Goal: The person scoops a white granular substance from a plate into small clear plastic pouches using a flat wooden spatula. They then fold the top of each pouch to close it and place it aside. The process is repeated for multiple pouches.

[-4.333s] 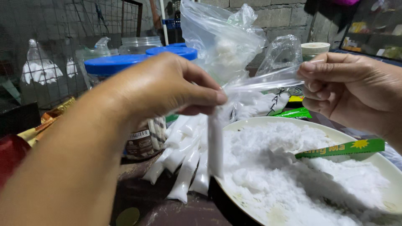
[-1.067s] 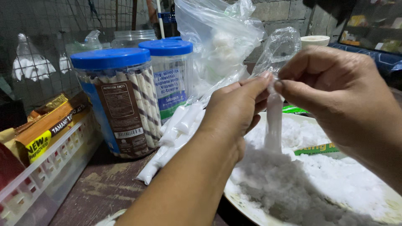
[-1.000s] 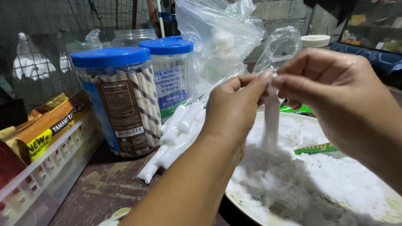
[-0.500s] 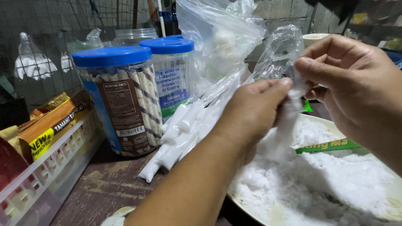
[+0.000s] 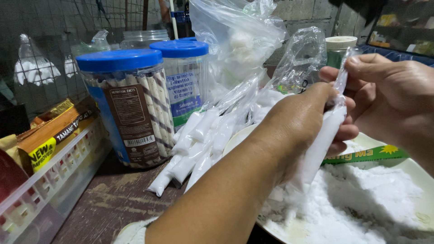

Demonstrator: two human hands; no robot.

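Left hand [image 5: 307,122]: I see it wrapped round the sachet [image 5: 323,140], mid-frame over the plate [image 5: 420,174].
Right hand [image 5: 391,101]: pinches its top.
Risk: loose pinch spills powder [image 5: 357,203].

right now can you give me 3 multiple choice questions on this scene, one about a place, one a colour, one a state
1. Where does the pile of filled white packets lie?
A. inside the white basket
B. on the table between the jars and the plate
C. on top of a jar lid

2. What colour is the lid of the wafer-stick jar?
A. blue
B. red
C. green

3. How is the narrow plastic packet held?
A. lying loose on the plate
B. hanging from one hand only
C. gripped by both hands, tilted

Answers:
1 B, they rest beside the jar, left of the plate.
2 A, its lid is blue.
3 C, the left hand holds its body and the right hand pinches its top.
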